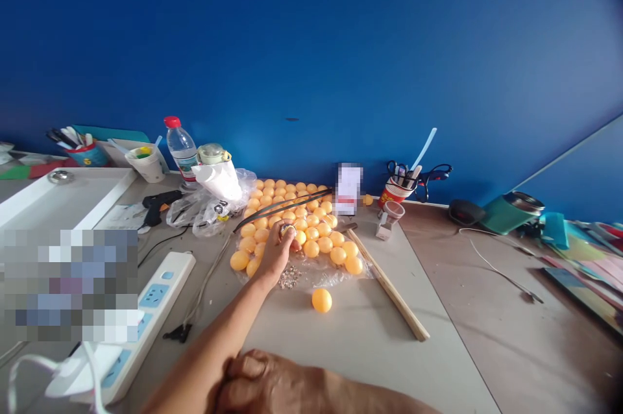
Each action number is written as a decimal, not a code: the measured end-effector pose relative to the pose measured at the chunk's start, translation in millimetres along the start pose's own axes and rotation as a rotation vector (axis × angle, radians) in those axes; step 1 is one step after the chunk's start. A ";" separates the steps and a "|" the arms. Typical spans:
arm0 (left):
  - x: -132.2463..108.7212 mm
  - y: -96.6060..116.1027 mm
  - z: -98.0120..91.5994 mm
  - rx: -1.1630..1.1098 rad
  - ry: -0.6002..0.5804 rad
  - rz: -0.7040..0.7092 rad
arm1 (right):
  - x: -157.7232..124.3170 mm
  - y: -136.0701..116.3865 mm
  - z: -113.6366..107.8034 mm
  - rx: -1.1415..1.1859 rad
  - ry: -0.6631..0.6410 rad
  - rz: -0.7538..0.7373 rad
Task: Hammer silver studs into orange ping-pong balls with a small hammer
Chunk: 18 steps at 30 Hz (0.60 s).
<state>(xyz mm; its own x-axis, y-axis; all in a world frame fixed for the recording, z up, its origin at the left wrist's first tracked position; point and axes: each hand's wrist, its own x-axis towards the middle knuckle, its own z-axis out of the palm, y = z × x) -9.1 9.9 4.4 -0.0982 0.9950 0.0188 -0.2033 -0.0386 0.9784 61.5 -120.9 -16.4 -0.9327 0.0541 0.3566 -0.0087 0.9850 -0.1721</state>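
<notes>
My left hand (278, 248) reaches forward over the orange balls, fingers closed around a small round shiny thing (287, 230); its kind is unclear. Many orange table-tennis-type balls (311, 248) lie packed together on clear plastic film (331, 280). One loose ball (322, 300) rests on the table in front of them. Below my left fingers is a little pile of small bits (289, 278). My right hand (263, 378) is low in the picture, curled against my left forearm, and its palm side is hidden. A black strap (282, 205) crosses the balls.
A wooden stick (389, 291) lies right of the balls. On the left are a power strip (156, 297), a white tray (129, 175), a black glue gun (158, 205) and a bottle (182, 151). A pen cup (396, 192) and green tumbler (509, 211) stand along the blue wall.
</notes>
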 end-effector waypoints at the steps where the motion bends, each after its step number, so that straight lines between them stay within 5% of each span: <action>1: 0.1 0.1 0.0 -0.008 0.002 0.000 | -0.8 4.8 -8.2 0.033 0.030 -0.023; 3: 0.6 0.2 -0.3 -0.017 0.005 -0.006 | -6.1 18.1 -31.9 0.050 0.095 0.093; 6: 0.9 0.7 -0.7 -0.005 0.002 -0.012 | -25.0 39.3 -81.3 -0.092 0.179 0.625; 10: 1.4 0.0 -0.3 0.021 -0.010 -0.025 | -53.6 48.6 -132.9 -0.160 -0.048 1.203; 13: 2.4 -3.0 -0.3 0.021 0.000 -0.010 | -60.3 44.2 -133.1 -0.089 -0.200 1.320; 16: 3.2 -5.3 -0.5 0.020 0.012 0.008 | -56.4 43.2 -112.7 -0.049 -0.332 1.269; 18: 3.5 -5.1 -0.3 0.010 0.017 0.009 | -54.2 46.3 -102.2 -0.051 -0.299 1.197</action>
<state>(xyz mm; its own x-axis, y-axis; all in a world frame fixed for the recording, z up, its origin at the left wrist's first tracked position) -8.6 13.5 -0.6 -0.1169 0.9928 0.0245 -0.1922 -0.0468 0.9802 148.5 -61.6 50.1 -0.3895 0.8930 -0.2255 0.9148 0.3467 -0.2071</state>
